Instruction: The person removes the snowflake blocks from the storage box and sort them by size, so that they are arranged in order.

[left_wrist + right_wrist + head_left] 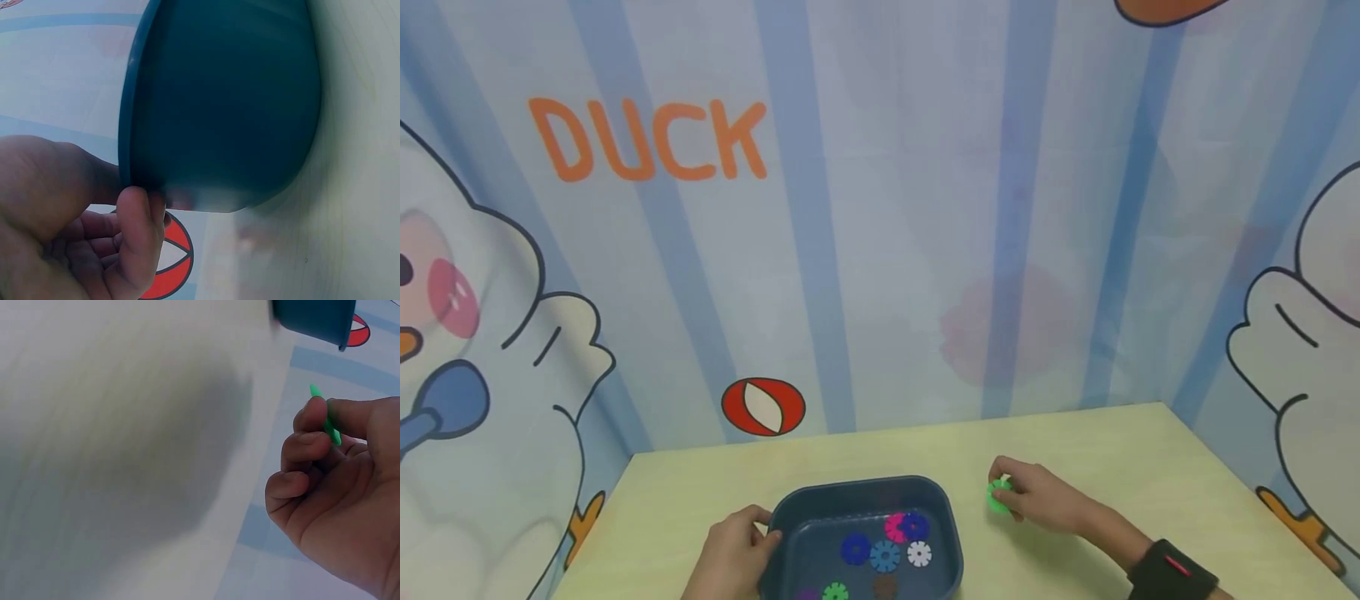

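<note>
A dark blue plastic basin [865, 492] sits at the front of the table with several notched plastic discs in it. Among them are a dark blue disc [855, 549], a lighter blue disc [885, 556], a white disc [919, 553] and a pink disc [895, 527] partly under another blue one. My left hand [735, 550] pinches the basin's left rim; the left wrist view shows thumb and fingers on either side of the rim. To the right of the basin, above the table, my right hand [1040, 497] pinches a green notched disc [997, 496] between thumb and fingertips.
The pale yellow table [1097, 450] has its back edge against a striped cloth backdrop [910, 250] printed with ducks and lettering. Side panels of the same cloth stand at left and right. A black band [1172, 573] is on the right wrist.
</note>
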Motion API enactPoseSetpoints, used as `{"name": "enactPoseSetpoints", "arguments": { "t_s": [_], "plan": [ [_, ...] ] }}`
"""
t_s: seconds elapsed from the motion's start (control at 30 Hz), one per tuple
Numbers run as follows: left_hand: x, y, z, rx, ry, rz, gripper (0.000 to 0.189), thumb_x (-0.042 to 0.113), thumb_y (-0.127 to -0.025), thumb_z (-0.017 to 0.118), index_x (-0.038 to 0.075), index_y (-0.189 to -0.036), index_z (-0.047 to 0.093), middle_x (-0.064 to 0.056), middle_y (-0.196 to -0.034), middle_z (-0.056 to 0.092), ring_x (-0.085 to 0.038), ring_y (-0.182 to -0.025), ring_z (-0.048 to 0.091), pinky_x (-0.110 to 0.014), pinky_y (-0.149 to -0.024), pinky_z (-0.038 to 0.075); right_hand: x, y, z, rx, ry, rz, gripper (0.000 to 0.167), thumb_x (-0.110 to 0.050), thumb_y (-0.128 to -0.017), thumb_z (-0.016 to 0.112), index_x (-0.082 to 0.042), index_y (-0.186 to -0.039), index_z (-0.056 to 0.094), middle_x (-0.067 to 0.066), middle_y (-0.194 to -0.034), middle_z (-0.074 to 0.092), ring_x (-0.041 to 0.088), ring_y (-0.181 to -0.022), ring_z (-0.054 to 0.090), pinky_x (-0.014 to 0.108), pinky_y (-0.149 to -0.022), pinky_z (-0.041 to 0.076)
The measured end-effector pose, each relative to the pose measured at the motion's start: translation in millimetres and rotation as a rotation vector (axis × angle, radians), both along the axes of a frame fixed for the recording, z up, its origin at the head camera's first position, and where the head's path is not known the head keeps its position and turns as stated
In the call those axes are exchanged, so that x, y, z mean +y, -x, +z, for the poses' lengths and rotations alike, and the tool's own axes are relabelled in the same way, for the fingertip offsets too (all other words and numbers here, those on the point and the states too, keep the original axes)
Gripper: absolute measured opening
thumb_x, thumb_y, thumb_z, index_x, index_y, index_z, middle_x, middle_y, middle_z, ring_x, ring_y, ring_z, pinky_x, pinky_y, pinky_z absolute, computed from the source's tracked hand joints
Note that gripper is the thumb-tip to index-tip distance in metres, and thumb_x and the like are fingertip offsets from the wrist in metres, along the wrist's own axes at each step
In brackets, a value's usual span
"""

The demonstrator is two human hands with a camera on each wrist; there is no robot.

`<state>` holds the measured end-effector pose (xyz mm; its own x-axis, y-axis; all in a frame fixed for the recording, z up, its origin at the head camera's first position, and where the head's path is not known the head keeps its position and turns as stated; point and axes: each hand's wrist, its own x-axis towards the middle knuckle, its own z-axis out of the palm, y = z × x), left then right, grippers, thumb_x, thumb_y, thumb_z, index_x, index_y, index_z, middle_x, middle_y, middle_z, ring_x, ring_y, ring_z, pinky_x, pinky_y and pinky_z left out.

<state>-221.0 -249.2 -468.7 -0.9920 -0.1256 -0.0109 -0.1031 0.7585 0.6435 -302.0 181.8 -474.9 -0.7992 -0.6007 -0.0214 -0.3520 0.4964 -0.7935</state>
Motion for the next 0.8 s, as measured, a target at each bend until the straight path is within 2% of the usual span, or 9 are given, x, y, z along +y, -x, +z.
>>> {"name": "enactPoseSetpoints", "arguments": {
  "t_s": [0.17,0.37,0.5,0.63,0.73,0.8],
  "plan": [
    [0.2,-0.2,1.2,0.003,-0.006,0.001,0.019,0.006,-0.095,0.076,-0.006,-0.109,0.072,-0.003,-0.067,0.057,-0.017,-0.059,0.052,-0.032,-0.056,0.043,3.5,0.3,-13.3,0.001,-0.031,-0.028,0.009,-0.017,-0.110,0.057,-0.008,-0.111,0.059,-0.004,-0.064,0.052,0.008,-0.057,0.045,0.027,-0.059,0.037],
    [0.5,-0.9,1.4,-0.006,-0.008,0.005,0.019,0.005,-0.095,0.075,-0.006,-0.109,0.071,-0.004,-0.068,0.056,-0.017,-0.060,0.052,-0.032,-0.057,0.043,5.6,-1.4,-28.4,0.048,-0.071,-0.018,0.004,-0.016,-0.107,0.062,-0.013,-0.109,0.065,-0.009,-0.065,0.051,0.004,-0.058,0.043,0.024,-0.060,0.038],
    [0.4,-1.6,1.2,-0.007,-0.017,0.003,0.019,0.005,-0.095,0.075,-0.005,-0.109,0.071,-0.004,-0.067,0.055,-0.017,-0.060,0.052,-0.033,-0.056,0.043,5.3,-4.2,-34.5,0.141,-0.147,-0.020,0.004,-0.020,-0.105,0.066,-0.019,-0.109,0.067,-0.012,-0.067,0.053,0.003,-0.060,0.042,0.025,-0.062,0.039],
    [-0.2,-1.8,1.9,0.005,-0.017,0.002,0.018,0.006,-0.095,0.075,-0.005,-0.109,0.072,-0.004,-0.066,0.055,-0.017,-0.059,0.051,-0.033,-0.056,0.043,3.4,-7.3,-35.8,0.301,-0.259,-0.048,0.007,-0.026,-0.103,0.070,-0.025,-0.109,0.068,-0.016,-0.068,0.054,0.001,-0.061,0.042,0.026,-0.062,0.039],
    [-0.5,-1.7,2.0,0.008,-0.013,0.002,0.017,0.005,-0.094,0.075,-0.005,-0.108,0.072,-0.004,-0.066,0.055,-0.017,-0.059,0.052,-0.033,-0.056,0.043,1.9,-9.5,-35.4,0.391,-0.327,-0.065,0.014,-0.030,-0.101,0.073,-0.025,-0.112,0.067,-0.017,-0.067,0.051,0.000,-0.060,0.040,0.026,-0.059,0.037],
    [-0.4,-1.8,1.8,0.002,-0.016,0.005,0.017,0.005,-0.094,0.075,-0.005,-0.108,0.072,-0.004,-0.067,0.055,-0.017,-0.059,0.052,-0.032,-0.056,0.043,1.2,-11.0,-34.9,0.412,-0.351,-0.069,0.019,-0.031,-0.100,0.074,-0.022,-0.115,0.066,-0.016,-0.064,0.046,0.000,-0.058,0.038,0.026,-0.056,0.035]
  ]
}}
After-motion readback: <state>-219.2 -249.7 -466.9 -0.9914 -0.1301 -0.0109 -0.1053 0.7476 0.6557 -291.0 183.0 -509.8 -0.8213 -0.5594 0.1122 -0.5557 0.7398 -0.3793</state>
